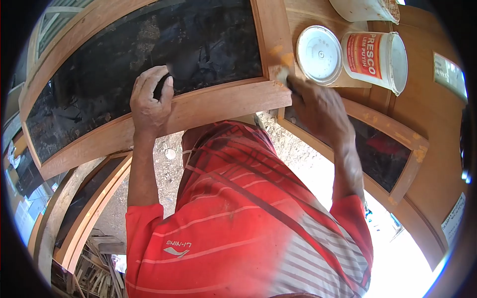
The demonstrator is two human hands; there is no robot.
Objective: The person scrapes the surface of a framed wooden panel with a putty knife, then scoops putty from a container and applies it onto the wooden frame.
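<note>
A wooden frame [223, 97] around a dark glossy panel [164, 44] lies across the upper left. My left hand [151, 97] rests on its near rail, thumb and fingers apart, with nothing between them. At the frame's right corner, my right hand [320, 107] is closed around a small tool [282, 75], blurred and mostly hidden by the fingers. The tool's pale end touches the corner, where orange-brown filler patches [281, 55] show on the wood.
A white lid [319, 54] and a white tub with a red label [375, 60] stand right of the frame, below another white container [365, 9]. A second framed panel [380, 149] is at the right. Wooden pieces [92, 213] lean at the lower left; scraps [99, 273] lie below.
</note>
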